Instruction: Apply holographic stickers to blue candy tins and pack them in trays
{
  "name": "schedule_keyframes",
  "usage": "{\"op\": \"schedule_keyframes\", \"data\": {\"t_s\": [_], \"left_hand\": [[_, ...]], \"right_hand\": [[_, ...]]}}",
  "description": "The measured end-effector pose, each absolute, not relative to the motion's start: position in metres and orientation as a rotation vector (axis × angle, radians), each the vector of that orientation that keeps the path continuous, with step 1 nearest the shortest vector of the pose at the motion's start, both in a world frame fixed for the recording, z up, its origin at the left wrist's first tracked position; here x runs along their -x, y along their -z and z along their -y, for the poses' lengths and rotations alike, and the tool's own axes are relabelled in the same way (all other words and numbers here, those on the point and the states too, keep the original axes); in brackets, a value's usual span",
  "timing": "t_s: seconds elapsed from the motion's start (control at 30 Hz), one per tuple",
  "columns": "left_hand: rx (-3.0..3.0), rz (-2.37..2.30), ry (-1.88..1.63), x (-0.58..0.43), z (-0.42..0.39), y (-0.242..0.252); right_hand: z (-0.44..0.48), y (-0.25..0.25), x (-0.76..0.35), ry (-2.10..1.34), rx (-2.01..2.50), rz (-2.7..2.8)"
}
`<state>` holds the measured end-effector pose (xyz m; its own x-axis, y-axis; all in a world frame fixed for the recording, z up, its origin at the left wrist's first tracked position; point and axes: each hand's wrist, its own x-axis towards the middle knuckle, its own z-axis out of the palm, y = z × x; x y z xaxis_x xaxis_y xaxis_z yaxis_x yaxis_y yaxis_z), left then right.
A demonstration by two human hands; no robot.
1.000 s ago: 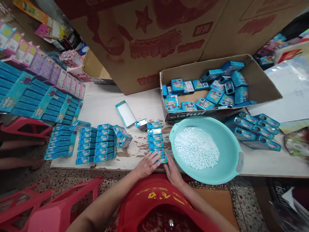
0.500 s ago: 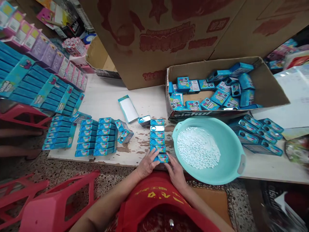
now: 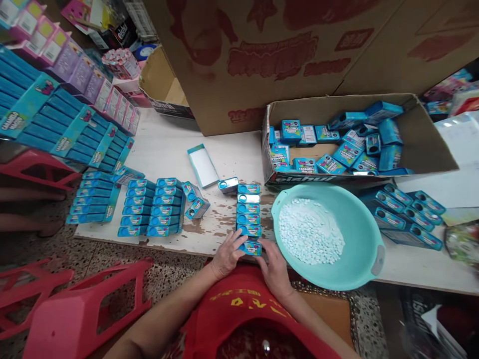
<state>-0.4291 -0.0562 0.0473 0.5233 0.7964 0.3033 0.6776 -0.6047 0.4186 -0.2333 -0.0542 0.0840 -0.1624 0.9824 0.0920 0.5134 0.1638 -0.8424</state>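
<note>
Left hand (image 3: 224,255): fingers closed over the left end of a small blue box (image 3: 251,248).
Right hand (image 3: 275,265): fingertips against the right end of that same box, so both hands grasp it between them.
Held box: close to the near edge of the worn white desk (image 3: 237,157), printed face upward, just apart from the near end of a row.
Row (image 3: 248,208): five blue boxes running from the hands toward the far edge; the second from the far end has a silver top.
Silver-topped box (image 3: 228,185): just left of the row's far end.
Open tray (image 3: 204,167): blue sides, white inside, farther from the near edge than that box.
Bowl (image 3: 362,239): turquoise, right of the row, by the near edge, holding pale pellets (image 3: 310,232).
Carton (image 3: 426,144): behind the bowl, with jumbled blue boxes (image 3: 346,152) inside.
Right group (image 3: 409,214): upright boxes with round openings on top, right of the bowl, toward the desk's right end.
Left stacks (image 3: 149,212): boxes ranked along the near edge toward the near left corner.
Leaning pair (image 3: 196,199): two boxes touching, between those stacks and the row.
</note>
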Motion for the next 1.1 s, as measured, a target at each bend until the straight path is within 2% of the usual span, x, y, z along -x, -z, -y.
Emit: {"op": "schedule_keyframes", "data": {"t_s": [0.1, 0.3, 0.43, 0.63, 0.7, 0.87, 1.0, 1.1], "left_hand": [[-2.505, -1.268, -0.77, 0.429, 0.054, -0.05], [-2.54, -1.249, -0.658, 0.439, 0.053, -0.047], [-2.622, -1.257, -0.692, 0.44, 0.049, -0.041], [-2.726, -1.314, -0.513, 0.439, 0.055, -0.051], [-2.668, -1.321, -0.495, 0.44, 0.052, -0.059], [-2.251, -1.595, -0.768, 0.427, 0.02, -0.066], [-2.007, -1.6, -0.613, 0.416, -0.007, -0.056], [-1.961, -1.688, -0.651, 0.428, -0.03, -0.061]], "right_hand": [[0.05, -0.083, 0.232, -0.849, 1.398, 1.829], [0.049, -0.068, 0.236, -0.894, 1.396, 1.82], [0.051, -0.056, 0.24, -0.916, 1.459, 1.689], [0.061, -0.048, 0.245, -1.129, 1.533, 1.384], [0.064, -0.052, 0.248, -1.156, 1.542, 1.331], [0.042, -0.061, 0.266, -1.177, 1.611, 1.309], [0.012, -0.055, 0.274, -1.277, 1.603, 1.338], [0.003, -0.053, 0.269, -1.286, 1.671, 1.309]]}}
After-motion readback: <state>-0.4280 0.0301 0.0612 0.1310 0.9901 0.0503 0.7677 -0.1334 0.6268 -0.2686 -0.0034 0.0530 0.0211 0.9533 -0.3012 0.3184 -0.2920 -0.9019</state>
